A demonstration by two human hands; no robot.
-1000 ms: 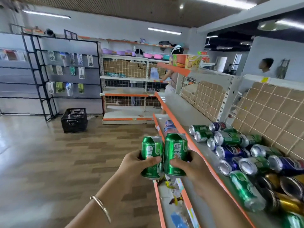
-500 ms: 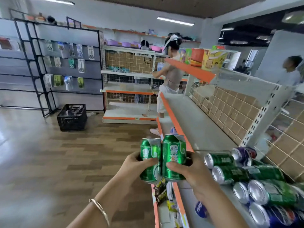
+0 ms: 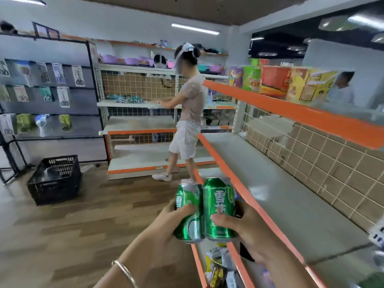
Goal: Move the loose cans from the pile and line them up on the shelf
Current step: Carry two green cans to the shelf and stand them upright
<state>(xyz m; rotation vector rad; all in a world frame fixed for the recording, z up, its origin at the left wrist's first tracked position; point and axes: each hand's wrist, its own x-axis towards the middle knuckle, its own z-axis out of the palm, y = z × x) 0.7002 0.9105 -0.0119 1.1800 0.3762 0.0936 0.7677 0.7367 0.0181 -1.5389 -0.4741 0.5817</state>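
Cans [image 3: 204,210], two green ones upright and touching, sit clasped between left hand [image 3: 166,227] and right hand [image 3: 247,227], just off the shelf [image 3: 276,196] edge. Its grey deck beyond looks bare: lining-up seems barely begun.

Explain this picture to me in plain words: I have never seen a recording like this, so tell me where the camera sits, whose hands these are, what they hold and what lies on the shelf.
There is no machine here. The camera is worn on a person's head and looks forward and down, so the two bare arms at the bottom belong to the wearer. The left hand, with a bangle on its wrist, has a grip on one green can. The right hand grips a second green can. The cans are upright and pressed side by side, held in the air in front of the orange edge of the grey shelf. The stretch of shelf in view looks bare. Above it, coloured boxes stand on a higher shelf. Further back, another person stands at other shelving, and a black crate sits on the wooden floor.
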